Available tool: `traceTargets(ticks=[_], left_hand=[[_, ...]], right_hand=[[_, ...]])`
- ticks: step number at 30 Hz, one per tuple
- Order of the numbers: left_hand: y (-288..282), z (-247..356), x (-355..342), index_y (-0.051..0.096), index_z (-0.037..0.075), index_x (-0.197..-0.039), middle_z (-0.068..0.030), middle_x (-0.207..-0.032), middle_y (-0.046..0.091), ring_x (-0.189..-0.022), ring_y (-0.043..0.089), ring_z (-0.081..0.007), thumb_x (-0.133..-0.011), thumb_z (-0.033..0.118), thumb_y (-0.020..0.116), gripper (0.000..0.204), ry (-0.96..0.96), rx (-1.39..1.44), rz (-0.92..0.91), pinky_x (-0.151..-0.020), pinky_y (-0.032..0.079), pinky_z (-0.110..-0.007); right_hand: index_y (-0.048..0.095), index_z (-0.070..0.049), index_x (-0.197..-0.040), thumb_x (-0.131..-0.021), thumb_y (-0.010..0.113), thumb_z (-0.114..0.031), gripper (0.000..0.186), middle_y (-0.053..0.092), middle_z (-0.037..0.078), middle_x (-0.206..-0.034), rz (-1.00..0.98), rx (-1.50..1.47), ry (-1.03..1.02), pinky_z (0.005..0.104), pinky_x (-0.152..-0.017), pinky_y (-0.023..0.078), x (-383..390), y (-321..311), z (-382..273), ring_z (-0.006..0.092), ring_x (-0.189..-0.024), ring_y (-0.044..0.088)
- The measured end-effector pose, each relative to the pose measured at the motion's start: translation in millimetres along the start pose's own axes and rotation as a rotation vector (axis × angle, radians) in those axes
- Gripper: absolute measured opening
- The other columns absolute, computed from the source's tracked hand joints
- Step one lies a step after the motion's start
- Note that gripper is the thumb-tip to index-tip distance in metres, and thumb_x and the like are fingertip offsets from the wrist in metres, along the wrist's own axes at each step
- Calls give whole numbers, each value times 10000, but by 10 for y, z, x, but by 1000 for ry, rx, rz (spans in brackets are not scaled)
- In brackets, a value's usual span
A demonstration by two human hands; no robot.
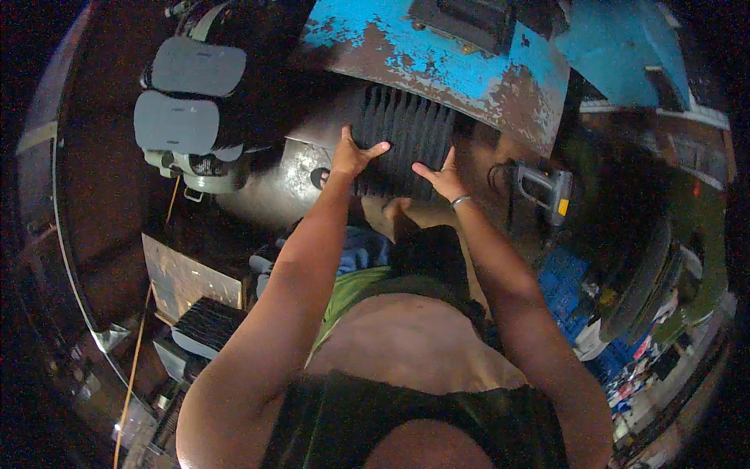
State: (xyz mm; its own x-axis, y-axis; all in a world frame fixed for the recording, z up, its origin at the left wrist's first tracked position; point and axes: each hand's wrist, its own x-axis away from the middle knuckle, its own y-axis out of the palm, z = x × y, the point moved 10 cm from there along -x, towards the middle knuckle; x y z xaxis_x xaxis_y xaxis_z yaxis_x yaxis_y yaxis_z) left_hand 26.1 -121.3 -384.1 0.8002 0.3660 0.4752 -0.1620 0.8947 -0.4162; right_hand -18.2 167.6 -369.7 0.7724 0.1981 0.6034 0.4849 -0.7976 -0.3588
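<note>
My left hand [358, 159] holds the left side of a black ribbed panel [406, 129], its thumb lying over the ribs. At the opposite side, my right hand [444, 178] grips the same panel, thumb also on top and a band round the wrist. The fingers beneath the panel are mostly hidden. The ribs run away from me, and the panel's far end lies in shadow by the edge of a worn blue table [375, 39]. A metal plate [301, 168] with a dark round spot sits just left of my left hand.
Grey rounded panels [176, 123] are stacked at the left. Right of my hands stands a grey handled tool [544, 191] with a yellow patch. A wooden board [191, 273] leans at lower left, near another black ribbed piece [209, 322]. Blue material [562, 281] and clutter lie at right.
</note>
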Motion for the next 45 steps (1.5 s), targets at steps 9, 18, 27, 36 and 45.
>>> traceTargets(ticks=[9, 18, 27, 36, 45], left_hand=[[-597, -253, 1316, 415, -5, -1582, -148, -1465, 628, -1328, 602, -282, -735, 270, 1009, 1071, -85, 558, -4, -1170, 463, -447], [-1695, -206, 2910, 324, 62, -1641, -79, -1591, 508, -1476, 452, -236, -708, 426, 1012, 1215, 204, 1330, 364, -1260, 321, -419], [-3077, -1238, 4238, 249, 159, -1662, -102, -1628, 445, -1485, 425, -304, -895, 588, 822, 1049, 497, 1540, 1107, -1216, 370, -479], [-3449, -2731, 4659, 381, 57, -1633, -127, -1567, 552, -1379, 586, -261, -1009, 669, 619, 906, 343, 1750, 1204, -1119, 504, -427], [-4087, -4521, 4480, 429, 40, -1623, -141, -1626, 497, -1469, 497, -279, -991, 650, 672, 912, -100, 1496, 1401, -1198, 402, -387]], right_hand=[[89, -30, -1699, -904, 860, -219, 1123, 245, 190, -1707, -343, -144, -225, 475, -1288, 245, 1661, 95, -904, 324, -1565, 299], [545, -140, -1566, -836, 817, -213, 782, 395, 199, -1553, -547, 467, -1166, 451, -1141, 367, 2913, 662, -3254, 361, -1345, 449], [667, -182, -1483, -872, 847, -164, 638, 523, 153, -1289, -941, 649, -1375, 379, -999, 473, 4333, 3081, -4392, 309, -1131, 538], [635, -138, -1494, -887, 873, -202, 655, 531, 172, -1212, -1197, 457, -1392, 380, -996, 488, 5010, 4761, -3837, 302, -1085, 549], [598, -96, -1510, -927, 844, -263, 655, 547, 209, -1226, -1161, 471, -1346, 413, -1050, 476, 4536, 6743, -3458, 340, -1136, 558]])
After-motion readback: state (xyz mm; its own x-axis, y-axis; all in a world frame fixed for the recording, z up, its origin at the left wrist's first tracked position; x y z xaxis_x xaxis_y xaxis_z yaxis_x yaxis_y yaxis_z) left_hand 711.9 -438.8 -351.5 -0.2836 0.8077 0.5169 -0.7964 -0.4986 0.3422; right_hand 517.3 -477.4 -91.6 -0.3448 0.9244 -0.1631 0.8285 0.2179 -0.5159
